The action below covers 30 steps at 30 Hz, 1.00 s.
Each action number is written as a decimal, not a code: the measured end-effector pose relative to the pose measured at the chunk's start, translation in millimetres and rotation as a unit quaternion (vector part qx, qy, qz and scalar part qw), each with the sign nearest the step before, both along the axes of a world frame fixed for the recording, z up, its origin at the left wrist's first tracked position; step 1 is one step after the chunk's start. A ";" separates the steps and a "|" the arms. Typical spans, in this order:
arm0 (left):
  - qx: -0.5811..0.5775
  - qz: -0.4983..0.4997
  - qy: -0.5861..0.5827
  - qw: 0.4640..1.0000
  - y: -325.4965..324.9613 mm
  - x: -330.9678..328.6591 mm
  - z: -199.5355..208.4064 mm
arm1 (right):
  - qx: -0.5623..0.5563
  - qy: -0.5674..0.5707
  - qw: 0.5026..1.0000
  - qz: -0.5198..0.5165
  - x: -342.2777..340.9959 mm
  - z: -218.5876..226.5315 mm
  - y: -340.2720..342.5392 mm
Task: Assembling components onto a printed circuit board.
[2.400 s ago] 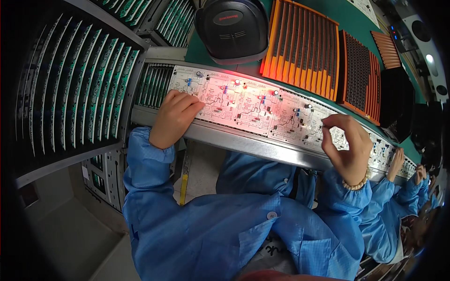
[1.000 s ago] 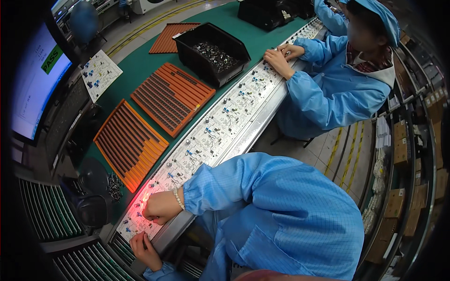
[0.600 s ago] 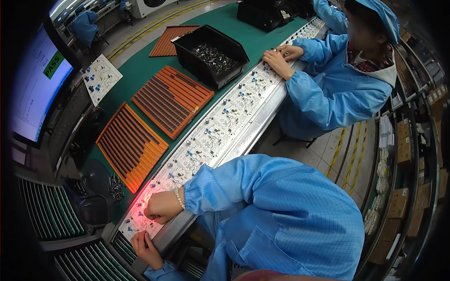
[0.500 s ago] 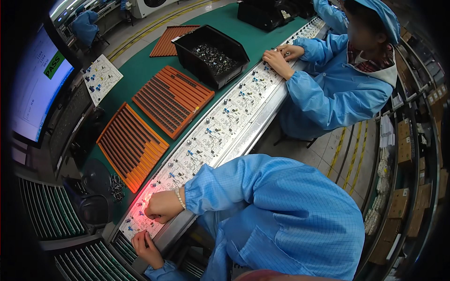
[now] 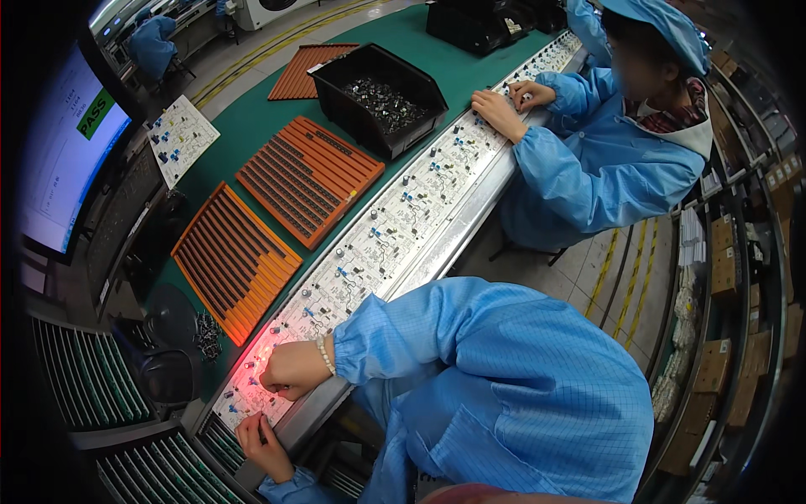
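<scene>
A row of white circuit boards (image 5: 361, 244) with small blue, black and grey parts runs diagonally along a metal rail. At its near end, my right hand (image 5: 294, 370), with a beaded bracelet at the wrist, is closed and bent down onto the last board. Its fingertips are partly hidden, so whatever they pinch does not show. Red light glows on the board around this hand. My left hand (image 5: 264, 443) is at the same board's near edge, thumb and fingertips bent around that edge. Blue sleeves cover both forearms.
Left of the boards lie orange slotted trays (image 5: 311, 181) holding rows of dark parts, and a black bin (image 5: 382, 101) of loose components. A monitor (image 5: 71, 143) and racks of green boards (image 5: 88, 370) stand at left. Across the rail, a co-worker's hands (image 5: 502, 113) touch boards.
My hands stay in nearly the same place on the near board. Farther up the line, one of the co-worker's hands has shifted slightly right, away from the other.
</scene>
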State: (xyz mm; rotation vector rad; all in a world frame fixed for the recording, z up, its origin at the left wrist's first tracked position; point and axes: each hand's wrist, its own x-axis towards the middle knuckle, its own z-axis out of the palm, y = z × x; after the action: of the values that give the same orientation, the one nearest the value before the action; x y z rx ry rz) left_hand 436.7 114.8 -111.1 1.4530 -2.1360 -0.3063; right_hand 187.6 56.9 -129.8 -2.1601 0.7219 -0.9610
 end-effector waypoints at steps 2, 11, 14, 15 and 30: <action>-0.001 -0.005 -0.021 1.000 0.1 -1.1 1.1 | 0.002 0.002 1.000 -0.003 -0.7 0.3 1.1; 0.006 -0.023 -0.020 1.000 -3.2 -0.6 0.1 | -0.003 0.013 1.000 -0.010 -6.7 1.6 7.6; -0.003 -0.014 -0.026 1.000 -5.0 -1.9 -0.5 | -0.005 0.024 1.000 -0.006 -10.5 3.0 10.4; 0.000 -0.013 -0.025 1.000 -5.1 -2.4 -0.8 | -0.005 0.025 1.000 -0.004 -12.1 2.8 12.0; 0.026 -0.018 -0.001 1.000 -11.6 -0.2 -1.1 | -0.012 0.012 0.999 0.052 -22.5 -6.0 15.0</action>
State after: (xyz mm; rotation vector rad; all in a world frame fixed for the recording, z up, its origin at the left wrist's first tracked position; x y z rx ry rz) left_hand 436.5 103.3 -112.2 1.4462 -2.1719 -0.3768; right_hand 165.1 71.9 -135.9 -2.2098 0.6054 -0.8954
